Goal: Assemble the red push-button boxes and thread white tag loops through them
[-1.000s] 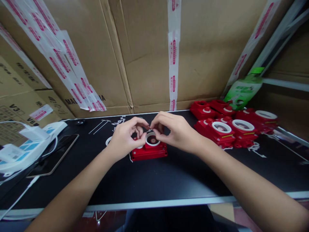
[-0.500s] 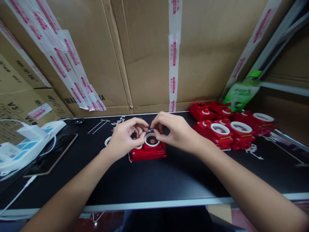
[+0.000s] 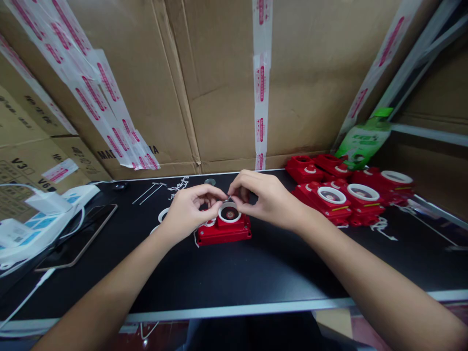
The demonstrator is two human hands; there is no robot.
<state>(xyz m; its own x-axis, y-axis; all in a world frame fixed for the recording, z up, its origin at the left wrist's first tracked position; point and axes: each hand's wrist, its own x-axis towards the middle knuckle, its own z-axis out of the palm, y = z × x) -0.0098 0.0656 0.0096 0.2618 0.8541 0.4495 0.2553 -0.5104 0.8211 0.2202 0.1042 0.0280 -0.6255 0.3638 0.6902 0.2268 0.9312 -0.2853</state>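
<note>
A red housing lies on the black table in front of me, with a white ring around a dark round window on its top. Over the far side of that ring my left hand and my right hand meet at the fingertips. A tiny metallic piece shows between them, too small to name. The right thumb and forefinger pinch it; the left fingertips press close against it, and what they grip is mostly hidden. My left hand covers part of the housing's left side.
More red housings stand grouped at the right, before a green bottle. Hex keys with T-handles, white cord and white rings lie at left. A phone and power strip sit farther left. Cardboard rises behind.
My left fingers have closed in toward the right fingertips, narrowing the gap between the hands. The right hand keeps its pinch, and the red housing stays in place.
</note>
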